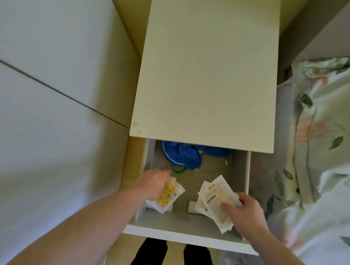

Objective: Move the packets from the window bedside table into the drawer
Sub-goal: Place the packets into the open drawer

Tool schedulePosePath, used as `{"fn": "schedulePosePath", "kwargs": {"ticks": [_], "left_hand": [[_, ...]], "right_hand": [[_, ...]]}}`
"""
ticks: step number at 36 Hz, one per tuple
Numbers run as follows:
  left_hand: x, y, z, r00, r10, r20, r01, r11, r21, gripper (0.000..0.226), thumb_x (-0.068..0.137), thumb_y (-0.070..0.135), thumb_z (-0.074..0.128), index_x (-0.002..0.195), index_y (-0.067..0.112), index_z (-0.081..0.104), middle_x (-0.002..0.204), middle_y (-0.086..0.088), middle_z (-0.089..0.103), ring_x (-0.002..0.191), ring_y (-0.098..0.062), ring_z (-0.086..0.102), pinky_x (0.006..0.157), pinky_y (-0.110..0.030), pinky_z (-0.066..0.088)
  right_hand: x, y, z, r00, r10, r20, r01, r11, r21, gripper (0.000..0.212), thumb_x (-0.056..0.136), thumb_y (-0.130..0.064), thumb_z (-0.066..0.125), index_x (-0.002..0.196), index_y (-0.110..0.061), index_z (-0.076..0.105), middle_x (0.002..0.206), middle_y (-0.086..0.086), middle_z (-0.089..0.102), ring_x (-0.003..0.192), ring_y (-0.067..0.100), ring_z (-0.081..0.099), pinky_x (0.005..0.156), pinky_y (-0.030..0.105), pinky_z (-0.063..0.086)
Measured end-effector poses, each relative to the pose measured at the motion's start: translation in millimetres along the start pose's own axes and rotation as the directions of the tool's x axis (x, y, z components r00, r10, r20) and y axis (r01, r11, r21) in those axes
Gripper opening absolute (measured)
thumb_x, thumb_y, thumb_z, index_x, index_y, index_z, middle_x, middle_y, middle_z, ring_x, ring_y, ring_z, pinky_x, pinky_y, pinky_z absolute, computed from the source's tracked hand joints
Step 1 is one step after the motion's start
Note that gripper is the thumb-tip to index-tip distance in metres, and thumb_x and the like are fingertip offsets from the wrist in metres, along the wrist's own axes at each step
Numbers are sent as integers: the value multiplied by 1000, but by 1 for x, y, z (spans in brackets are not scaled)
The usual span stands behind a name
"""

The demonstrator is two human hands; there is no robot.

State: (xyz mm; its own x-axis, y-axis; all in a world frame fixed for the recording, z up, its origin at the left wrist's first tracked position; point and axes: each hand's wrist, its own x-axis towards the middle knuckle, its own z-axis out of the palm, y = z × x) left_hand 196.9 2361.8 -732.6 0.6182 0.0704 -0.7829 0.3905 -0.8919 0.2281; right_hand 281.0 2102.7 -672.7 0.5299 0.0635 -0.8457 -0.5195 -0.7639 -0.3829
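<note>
head view, looking straight down: the bedside table [209,71] shows a flat, matte cream top, rectangular and bare. below it the drawer [188,235] is pulled out — a shallow open box with thin white walls and a smooth pale floor. at its back lies a crumpled blue fabric item [180,154] with a white trim line, and a thin green loop [179,170] just in front of it.

the left hand [153,184] is low over the drawer's left side, fingers curled down onto a small packet [168,194] — glossy clear wrap over yellow print, soft-edged; whether it is gripped or only touched i cannot tell. the right hand [245,214] pinches a fanned stack of packets [214,200] between thumb and fingers, flat crinkly white-and-tan sachets held above the drawer's right half.

floral bedding [332,139], soft and rumpled, fills the right.
</note>
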Motion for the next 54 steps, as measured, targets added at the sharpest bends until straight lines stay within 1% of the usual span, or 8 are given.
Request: {"fn": "schedulePosePath", "kwargs": {"ticks": [9,14,21,25,29,37,47,54], "left_hand": [[20,1,31,999,-51,-15,51,999,-3,42,88,10,64,127,25,61,112,-7,69,101,-27,66,84,-37,52],[23,0,32,999,-24,-31,28,990,137,23,87,5,62,100,22,72,98,-5,72,93,-28,69,79,-39,55],[25,0,20,999,45,-9,-38,919,392,23,92,-1,55,105,12,70,100,-8,70,96,-29,69,80,-39,52],[26,-1,12,996,85,-11,-66,844,533,16,93,7,59,101,14,71,100,-6,72,107,-26,62,110,-46,36],[25,-7,12,992,129,1,-98,753,650,17,92,19,65,107,15,71,114,-6,68,122,-29,48,108,-46,30],[24,-1,42,984,170,-50,-102,773,626,78,82,16,74,149,7,36,145,-16,40,129,-32,39,108,-45,33],[17,8,87,975,160,153,-210,885,416,64,94,10,56,153,13,30,158,-14,25,141,-36,28,108,-55,39],[26,11,87,979,158,127,-196,897,397,59,94,12,60,149,13,39,151,-13,33,134,-36,34,101,-51,47]], "right_hand": [[29,19,20,999,37,26,-38,999,30,17,93,-19,70,103,-28,62,97,-10,66,82,11,64,58,21,52],[36,20,22,999,34,25,-34,999,18,17,92,-20,71,105,-28,61,96,-12,65,87,15,66,59,21,54],[42,16,21,1000,25,14,-25,1000,11,18,91,-21,72,106,-28,64,97,-11,67,80,9,65,56,20,52],[44,14,22,999,28,19,-28,999,17,21,92,-19,71,109,-27,62,102,-8,65,88,16,65,59,20,54],[47,16,23,999,42,27,-43,999,19,23,92,-19,71,111,-27,61,104,-6,65,90,18,64,59,20,54],[49,24,29,997,68,46,-69,997,23,23,92,-19,72,110,-29,62,100,-9,65,86,14,63,54,17,52],[49,29,30,993,94,73,-96,995,29,25,93,-18,70,114,-26,62,107,-7,64,93,15,62,50,16,51],[51,32,32,993,86,81,-87,996,15,24,93,-16,70,111,-28,59,107,-7,61,98,15,60,76,33,60]]}}
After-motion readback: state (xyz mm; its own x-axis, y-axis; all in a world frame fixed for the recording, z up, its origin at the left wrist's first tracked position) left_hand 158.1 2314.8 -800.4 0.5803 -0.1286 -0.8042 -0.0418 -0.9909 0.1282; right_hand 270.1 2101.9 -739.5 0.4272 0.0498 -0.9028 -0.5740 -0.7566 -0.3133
